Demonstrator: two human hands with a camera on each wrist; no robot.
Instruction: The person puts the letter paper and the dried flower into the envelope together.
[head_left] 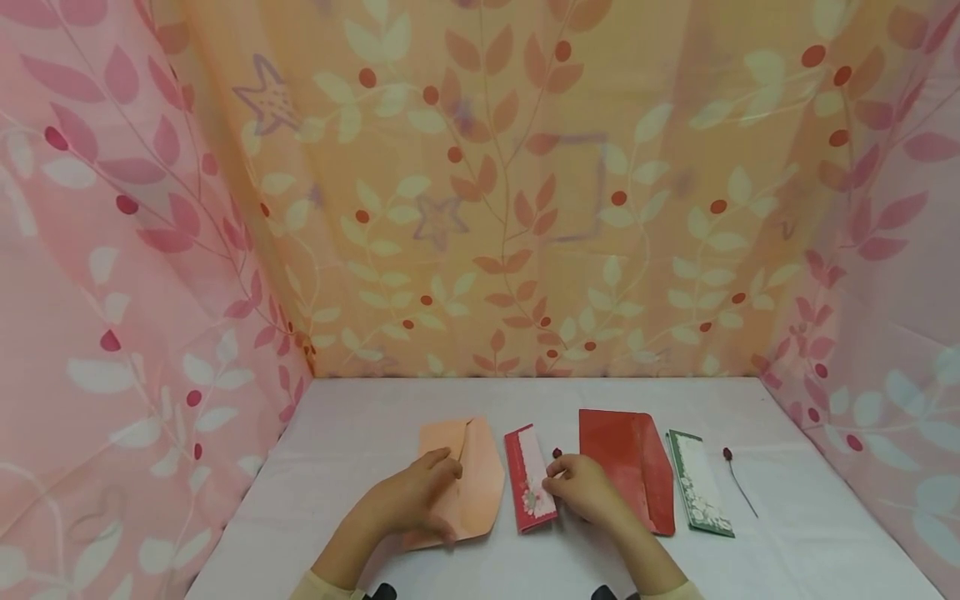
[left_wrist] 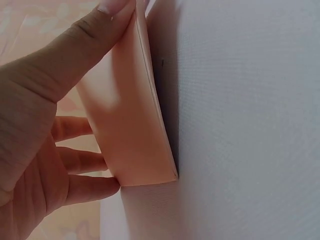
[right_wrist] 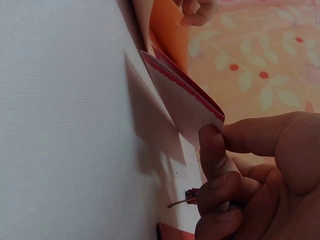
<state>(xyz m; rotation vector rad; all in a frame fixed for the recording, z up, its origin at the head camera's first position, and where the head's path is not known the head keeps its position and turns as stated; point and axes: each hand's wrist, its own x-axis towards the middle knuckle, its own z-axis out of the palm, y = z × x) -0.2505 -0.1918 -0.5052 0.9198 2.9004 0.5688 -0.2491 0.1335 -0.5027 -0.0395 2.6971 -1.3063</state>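
On the left, my left hand (head_left: 414,497) holds a peach envelope (head_left: 482,475), thumb at its near edge and fingers spread over it. The left wrist view shows the envelope (left_wrist: 132,140) with one long edge tilted up off the white cloth, between thumb and fingers. My right hand (head_left: 590,490) pinches the right edge of a folded red card (head_left: 514,467) with a white flowered front. From the right wrist, the card (right_wrist: 182,100) appears slightly parted at its fold, held between thumb and index finger. A small dark red dried flower (head_left: 557,453) lies just beyond the right hand.
A red envelope (head_left: 609,437) lies right of the right hand, partly behind the wrist. Further right are a green card (head_left: 697,483) with a white floral front and another dried flower (head_left: 727,454) on a thin stem. Patterned curtains (head_left: 510,208) enclose the white table (head_left: 352,408).
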